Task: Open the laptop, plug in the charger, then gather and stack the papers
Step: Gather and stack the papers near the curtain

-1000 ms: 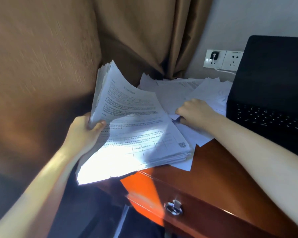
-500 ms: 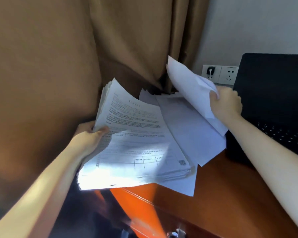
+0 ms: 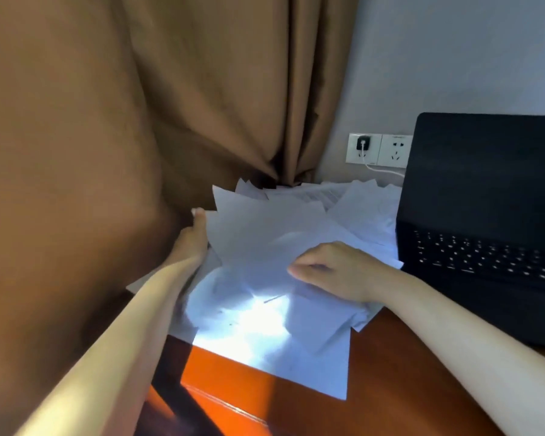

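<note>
A loose pile of white papers (image 3: 265, 247) covers the left part of the wooden desk (image 3: 397, 382). My left hand (image 3: 192, 239) grips the pile's left edge, thumb on top. My right hand (image 3: 334, 269) lies on the top sheets with its fingers curled and its thumb pressing them down onto the pile. More scattered sheets (image 3: 368, 202) lie behind, up to the wall. The black laptop (image 3: 485, 221) stands open at the right, its screen dark. A black charger (image 3: 363, 143) sits in the wall socket, and its white cable (image 3: 386, 169) runs behind the laptop.
A brown curtain (image 3: 202, 89) hangs along the left side and behind the papers. A second, free socket (image 3: 397, 147) is beside the charger. Bright sunlight falls on the near sheets and on the desk's front edge (image 3: 221, 382).
My right hand lifted a bunch of sheets from beside the laptop and brought them down onto the pile. The left hand slid further along the pile's edge, and the pile now lies flatter.
</note>
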Tool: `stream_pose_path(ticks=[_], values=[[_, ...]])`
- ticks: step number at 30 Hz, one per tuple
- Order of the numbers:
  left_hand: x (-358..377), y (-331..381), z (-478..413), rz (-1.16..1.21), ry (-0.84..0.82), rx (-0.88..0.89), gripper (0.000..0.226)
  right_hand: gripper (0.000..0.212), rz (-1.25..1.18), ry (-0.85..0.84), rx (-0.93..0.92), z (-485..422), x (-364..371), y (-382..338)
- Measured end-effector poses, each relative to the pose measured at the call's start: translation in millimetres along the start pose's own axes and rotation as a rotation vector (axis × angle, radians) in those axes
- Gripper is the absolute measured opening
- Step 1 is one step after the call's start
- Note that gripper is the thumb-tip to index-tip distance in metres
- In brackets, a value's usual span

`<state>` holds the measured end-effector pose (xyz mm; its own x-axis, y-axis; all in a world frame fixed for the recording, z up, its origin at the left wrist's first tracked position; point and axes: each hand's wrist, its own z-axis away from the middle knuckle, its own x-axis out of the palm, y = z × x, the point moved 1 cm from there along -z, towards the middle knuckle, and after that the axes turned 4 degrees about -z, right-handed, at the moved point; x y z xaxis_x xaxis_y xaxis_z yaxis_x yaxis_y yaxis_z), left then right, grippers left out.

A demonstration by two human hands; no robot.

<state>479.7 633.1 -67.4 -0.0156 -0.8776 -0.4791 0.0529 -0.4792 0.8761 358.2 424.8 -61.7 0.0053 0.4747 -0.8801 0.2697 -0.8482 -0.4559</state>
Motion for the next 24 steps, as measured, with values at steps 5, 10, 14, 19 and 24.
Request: stream_pose_path(ticks=[5,10,14,19,24], values=[[10,-20,-5,0.041,-0.014,0.199,0.031,0.052,0.073,0.221,0.318,-12,-13,49],[12,-23,-3,-0.057,0.021,0.278,0.035,0.066,-0.352,0.353,0.514,-22,-20,68],[13,-23,-4,-0.105,0.06,0.289,0.033,0.062,-0.527,0.534,0.585,-41,-27,76],[11,-21,-4,-0.059,0.056,0.333,0.03,0.061,-0.607,0.478,0.571,-52,-25,68],[9,-22,-3,-0.053,0.019,0.323,0.032,0.056,-0.644,0.426,0.563,-56,-14,67]])
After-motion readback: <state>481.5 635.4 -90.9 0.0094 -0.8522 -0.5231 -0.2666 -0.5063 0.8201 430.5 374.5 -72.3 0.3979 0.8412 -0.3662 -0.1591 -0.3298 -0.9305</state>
